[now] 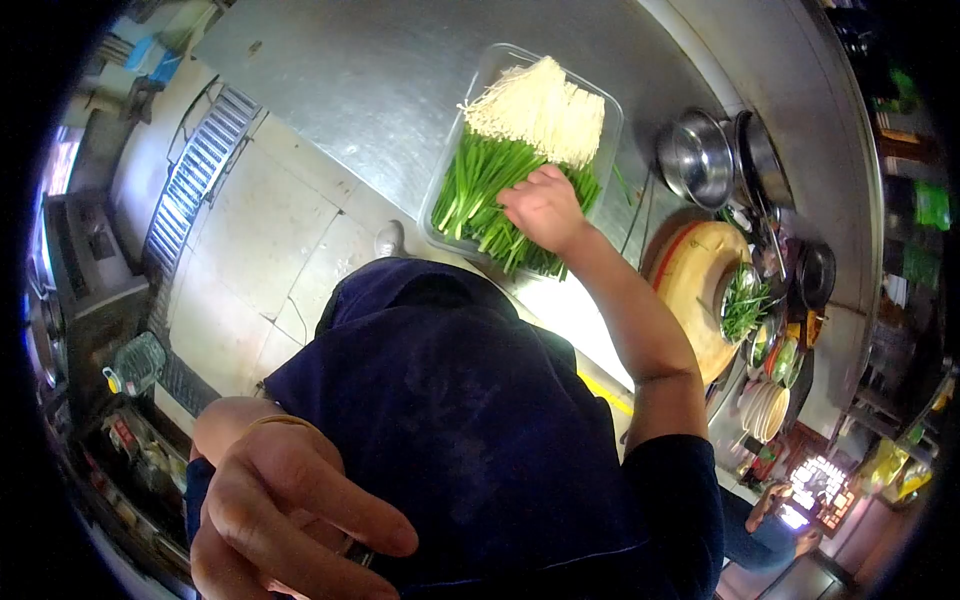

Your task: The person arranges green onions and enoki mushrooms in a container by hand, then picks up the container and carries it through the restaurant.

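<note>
A clear plastic tray (610, 130) stands on the metal counter, with pale enoki mushrooms (540, 110) at its far end and cut green stalks (485, 180) at the near end. Over the greens, my right hand (545, 205) has its fingers curled in against some stalks; the fingertips are partly hidden. Large and close to the camera at the lower left, my left hand (290, 510) has bent fingers, with a small dark object partly showing between them that I cannot make out.
Right of the tray are a metal bowl (694, 158), a round wooden board (700, 290), a bowl of cut greens (745, 303) and stacked pale bowls (765, 411). Another person's hands (768, 505) hold a lit phone at the lower right. A floor grate (200, 180) lies left.
</note>
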Tool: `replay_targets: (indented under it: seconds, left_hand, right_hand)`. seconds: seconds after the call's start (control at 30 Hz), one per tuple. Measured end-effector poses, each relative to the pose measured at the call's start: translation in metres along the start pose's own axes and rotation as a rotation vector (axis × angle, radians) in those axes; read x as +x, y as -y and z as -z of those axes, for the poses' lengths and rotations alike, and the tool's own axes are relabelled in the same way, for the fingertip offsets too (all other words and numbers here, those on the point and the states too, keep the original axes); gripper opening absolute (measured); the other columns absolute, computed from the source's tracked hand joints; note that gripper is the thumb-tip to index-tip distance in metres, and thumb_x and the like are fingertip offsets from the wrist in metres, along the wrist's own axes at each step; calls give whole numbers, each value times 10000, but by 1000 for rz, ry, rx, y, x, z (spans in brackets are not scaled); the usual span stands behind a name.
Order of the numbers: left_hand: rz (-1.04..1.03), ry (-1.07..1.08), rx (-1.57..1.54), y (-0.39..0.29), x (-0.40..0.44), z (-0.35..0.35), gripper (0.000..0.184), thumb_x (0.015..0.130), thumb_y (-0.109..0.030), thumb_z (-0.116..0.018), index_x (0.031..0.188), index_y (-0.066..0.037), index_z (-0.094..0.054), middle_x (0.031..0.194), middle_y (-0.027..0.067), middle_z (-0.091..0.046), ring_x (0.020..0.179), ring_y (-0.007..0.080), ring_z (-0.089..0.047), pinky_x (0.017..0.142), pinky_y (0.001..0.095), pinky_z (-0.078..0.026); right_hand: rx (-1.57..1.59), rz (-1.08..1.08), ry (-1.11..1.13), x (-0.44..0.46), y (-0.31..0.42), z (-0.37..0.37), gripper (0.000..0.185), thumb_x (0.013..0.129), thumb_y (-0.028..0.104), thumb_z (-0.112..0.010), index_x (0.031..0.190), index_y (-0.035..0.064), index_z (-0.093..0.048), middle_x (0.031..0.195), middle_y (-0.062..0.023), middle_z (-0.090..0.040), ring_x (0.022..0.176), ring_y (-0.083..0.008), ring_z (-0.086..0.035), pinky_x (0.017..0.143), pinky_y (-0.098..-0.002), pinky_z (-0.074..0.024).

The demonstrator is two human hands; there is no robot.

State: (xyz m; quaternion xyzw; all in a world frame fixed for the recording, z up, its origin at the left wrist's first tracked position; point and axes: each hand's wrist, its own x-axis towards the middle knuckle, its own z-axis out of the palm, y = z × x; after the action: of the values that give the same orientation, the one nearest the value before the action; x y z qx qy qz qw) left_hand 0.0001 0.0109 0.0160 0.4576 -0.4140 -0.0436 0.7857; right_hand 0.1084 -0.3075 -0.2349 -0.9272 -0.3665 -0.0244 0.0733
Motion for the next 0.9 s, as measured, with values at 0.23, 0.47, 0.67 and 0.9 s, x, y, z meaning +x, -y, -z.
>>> replay_targets:
  seconds: [0.23, 0.47, 0.67, 0.9]
  left_hand:
    - [-167, -91, 26, 12, 2, -13, 419, 881, -345, -677, 1281, -356, -552, 1070, 1, -544, 956, 216, -491, 708, 359, -449]
    - [-170, -56, 31, 11, 1, -8, 409, 881, -339, -674, 1273, -347, -557, 1073, 1, -543, 967, 210, -484, 714, 360, -446]
    - [-67, -3, 28, 3, 1, -3, 406, 883, -281, -662, 1278, -309, -576, 1283, -115, -530, 1011, 194, -493, 727, 369, -468]
    - [10, 61, 14, 7, 9, -6, 396, 906, -278, -626, 1294, -331, -564, 1350, -157, -490, 1065, 193, -488, 751, 381, -479]
  right_hand:
    - [-117, 58, 90, 3, 2, -2, 65, 722, 167, -612, 780, 139, -599, 792, -26, -553, 821, -212, -567, 760, -357, -445]
    - [-22, -99, -36, -4, 1, 2, 83, 739, 116, -658, 800, 118, -602, 804, -43, -586, 823, -244, -592, 733, -367, -473]
    - [325, -439, -405, -7, 0, 7, 50, 776, 56, -673, 804, 78, -638, 792, -67, -639, 716, -205, -617, 681, -310, -490]
    - [1342, -819, -638, -26, -2, 22, 36, 898, 48, -596, 867, 33, -605, 838, -31, -645, 756, -117, -615, 671, -265, -503]
